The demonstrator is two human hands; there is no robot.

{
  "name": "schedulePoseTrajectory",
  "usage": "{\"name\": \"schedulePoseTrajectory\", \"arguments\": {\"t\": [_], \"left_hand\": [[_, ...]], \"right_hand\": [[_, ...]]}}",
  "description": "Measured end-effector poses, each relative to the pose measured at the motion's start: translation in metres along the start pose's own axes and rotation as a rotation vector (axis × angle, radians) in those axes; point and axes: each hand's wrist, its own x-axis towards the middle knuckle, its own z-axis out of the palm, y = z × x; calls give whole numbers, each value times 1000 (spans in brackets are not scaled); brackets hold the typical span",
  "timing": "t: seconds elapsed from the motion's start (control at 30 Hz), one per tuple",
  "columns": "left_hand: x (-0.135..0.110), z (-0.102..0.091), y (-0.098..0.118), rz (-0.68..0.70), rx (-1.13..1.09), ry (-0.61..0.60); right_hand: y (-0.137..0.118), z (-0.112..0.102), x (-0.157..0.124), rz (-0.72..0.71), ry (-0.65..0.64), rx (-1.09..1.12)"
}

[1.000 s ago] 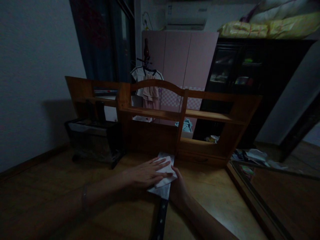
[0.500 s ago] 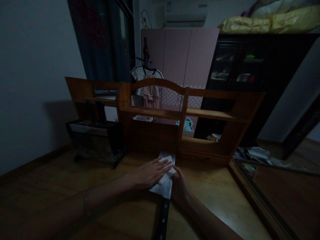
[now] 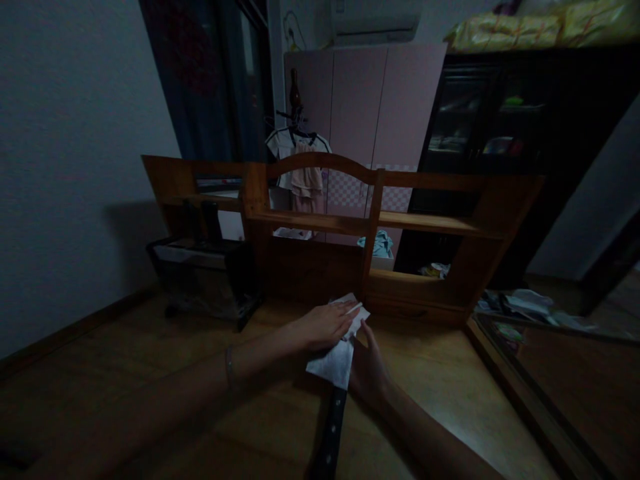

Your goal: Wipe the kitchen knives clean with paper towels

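A kitchen cleaver (image 3: 332,364) points away from me, its broad blade up the middle and its black riveted handle (image 3: 331,433) toward me. On the far part of the blade lies a crumpled white tissue (image 3: 356,324). My left hand (image 3: 327,327) presses the tissue against the metal with its fingers laid over it. At the blade's right side, my right hand (image 3: 369,367) holds the cleaver, thumb up by the edge; its other fingers are hidden under the blade. Neither hand is on the handle.
The wooden tabletop (image 3: 430,387) stretches around the hands. Behind stands a wooden shelf unit (image 3: 310,223). A dark knife block (image 3: 205,277) with black handles sits at left. To the right is a raised wooden edge (image 3: 520,393), with papers (image 3: 530,303) beyond it.
My left hand has slid the tissue farther along the blade, toward its far end. The view has shifted slightly, and my right hand stays at the blade's side.
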Motion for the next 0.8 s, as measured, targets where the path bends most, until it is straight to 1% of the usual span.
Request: {"name": "schedulePoseTrajectory", "arguments": {"t": [0.1,0.2,0.3,0.37,0.4,0.47,0.53,0.57,0.63,0.7,0.8], "left_hand": [[-4,6,9,37,-47,-8],[-14,5,5,75,-68,-34],[-24,-1,-6,6,-52,-39],[-29,-2,-9,-32,-55,-36],[-32,-1,-7,-20,-61,-37],[-35,2,-1,57,-76,-49],[-35,5,3,133,-91,-64],[-33,6,2,149,-98,-66],[-28,4,-6,125,-108,-47],[-23,0,-18,64,-113,2],[-25,-6,-35,-8,-95,58]], "right_hand": [[1,2,4,-71,-19,30],[1,4,5,-84,-37,48],[0,5,4,-44,-54,45],[0,3,3,-31,-60,43],[0,2,3,-29,-63,44],[-1,-1,4,-32,-68,50],[-1,-3,5,-39,-69,58],[-1,-3,6,-41,-69,60],[-1,-2,5,-36,-68,57],[-1,1,3,-29,-67,48],[-1,5,0,-21,-65,32]]}}
